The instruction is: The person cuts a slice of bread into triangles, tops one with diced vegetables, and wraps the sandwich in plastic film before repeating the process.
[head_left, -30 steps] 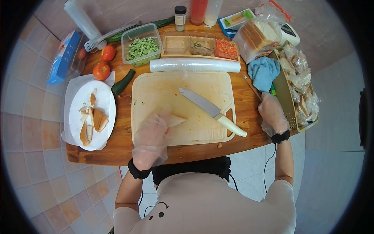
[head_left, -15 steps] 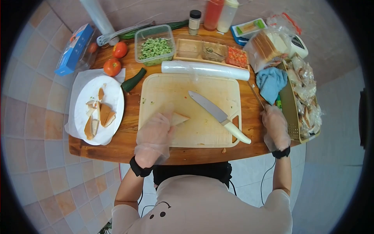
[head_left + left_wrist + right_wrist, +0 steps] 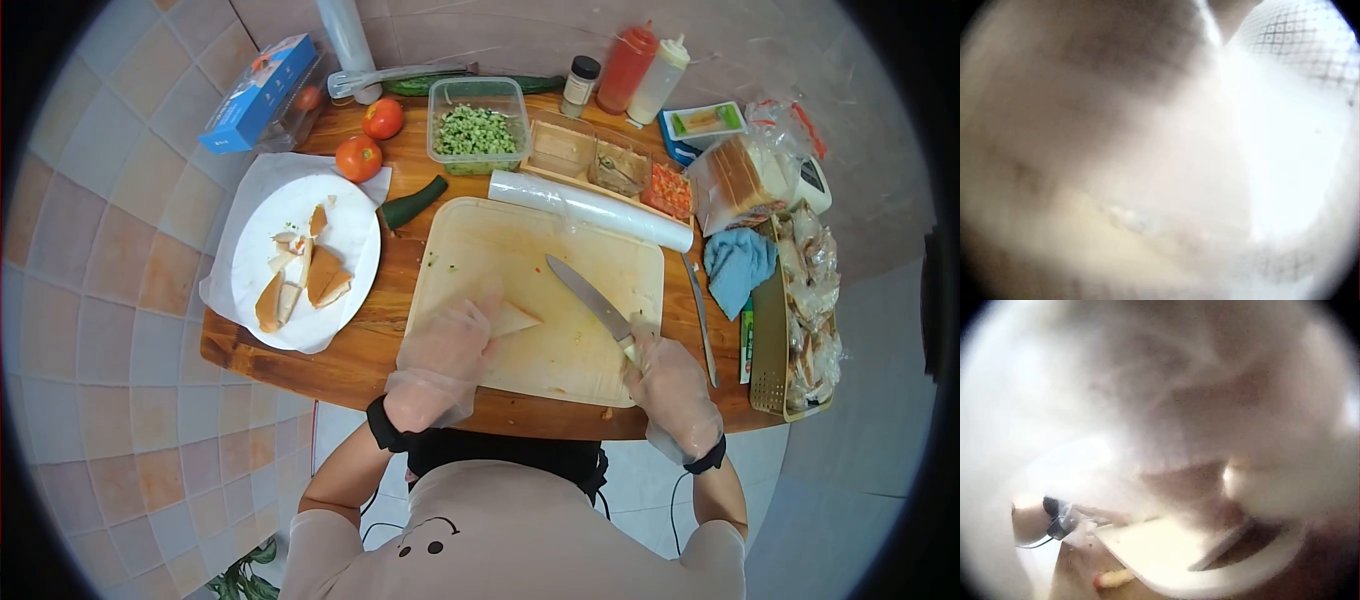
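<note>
On the cream cutting board (image 3: pixel 560 250) lies a pale triangular piece of bread (image 3: pixel 516 319) with a browned edge. My gloved left hand (image 3: pixel 440 350) holds it between thumb and fingers, covering its left part. My gloved right hand (image 3: pixel 672 390) is wrapped over the pale handle of the kitchen knife (image 3: pixel 590 298). The knife's blade lies on the board, its tip pointing away to the left. In the right wrist view the knife handle (image 3: pixel 1272 481) shows blurred beside the fingers. The left wrist view is mostly blur.
A white plate (image 3: pixel 255 225) with bread crusts stands left. Behind the board lie a cling film roll (image 3: pixel 590 207), a tub of chopped cucumber (image 3: pixel 478 130) and a wooden tray (image 3: pixel 557 147). To the right are a thin metal spreader (image 3: pixel 700 320), blue cloth (image 3: pixel 738 265) and a basket (image 3: pixel 768 350).
My right hand has let go of the thin spreader by the basket and come left onto the kitchen knife's handle. My left hand stays on the bread. The head view has shifted.
</note>
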A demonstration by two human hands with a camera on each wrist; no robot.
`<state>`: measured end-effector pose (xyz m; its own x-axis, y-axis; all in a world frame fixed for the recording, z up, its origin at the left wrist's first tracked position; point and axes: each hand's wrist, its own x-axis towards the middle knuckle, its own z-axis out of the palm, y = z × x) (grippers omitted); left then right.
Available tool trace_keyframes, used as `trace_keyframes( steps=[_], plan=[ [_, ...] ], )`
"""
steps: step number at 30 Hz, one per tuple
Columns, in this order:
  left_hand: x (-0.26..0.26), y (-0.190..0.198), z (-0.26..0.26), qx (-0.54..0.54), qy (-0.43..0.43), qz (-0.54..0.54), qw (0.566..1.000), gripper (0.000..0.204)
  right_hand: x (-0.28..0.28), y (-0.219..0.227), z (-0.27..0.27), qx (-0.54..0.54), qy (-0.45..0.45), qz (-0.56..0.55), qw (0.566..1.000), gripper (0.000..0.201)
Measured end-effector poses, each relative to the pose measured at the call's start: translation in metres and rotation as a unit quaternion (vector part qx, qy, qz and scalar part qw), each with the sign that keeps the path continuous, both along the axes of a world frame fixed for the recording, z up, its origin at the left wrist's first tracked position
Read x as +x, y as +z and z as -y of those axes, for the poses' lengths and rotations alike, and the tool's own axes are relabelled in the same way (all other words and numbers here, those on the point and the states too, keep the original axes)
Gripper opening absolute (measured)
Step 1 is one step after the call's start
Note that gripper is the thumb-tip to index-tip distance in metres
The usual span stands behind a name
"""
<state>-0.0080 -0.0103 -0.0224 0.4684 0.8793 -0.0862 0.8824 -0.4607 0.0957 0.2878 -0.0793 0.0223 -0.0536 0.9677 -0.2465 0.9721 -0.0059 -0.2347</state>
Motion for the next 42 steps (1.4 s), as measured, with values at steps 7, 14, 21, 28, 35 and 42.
trace_keyframes(
  steps=[7, 14, 21, 28, 35, 42],
  plan=[
    [-0.026, 0.046, -0.002, -0.103, 0.043, 0.082, 0.99, 0.059, 0.005, 0.046, -0.013, 0.021, -0.069, -0.242, 0.968, 0.04],
    [-0.051, 0.05, -0.04, 0.007, 0.034, 0.2, 0.979, 0.064, -0.013, 0.092, -0.136, 0.012, -0.051, -0.221, 0.974, 0.058],
    [-0.058, 0.078, -0.081, -0.009, 0.138, 0.297, 0.945, 0.063, -0.044, 0.102, -0.229, 0.02, 0.061, -0.127, 0.99, 0.075],
    [-0.067, 0.057, -0.114, 0.052, 0.095, 0.305, 0.946, 0.059, -0.033, 0.089, -0.253, -0.041, 0.018, -0.248, 0.968, 0.068],
    [-0.129, 0.116, -0.19, 0.053, 0.228, 0.267, 0.935, 0.046, 0.005, 0.102, -0.139, -0.073, -0.001, -0.176, 0.982, 0.04],
    [-0.179, 0.07, -0.315, 0.196, 0.056, 0.067, 0.977, 0.041, 0.064, 0.03, -0.04, -0.15, -0.146, -0.376, 0.903, 0.023]
  ],
)
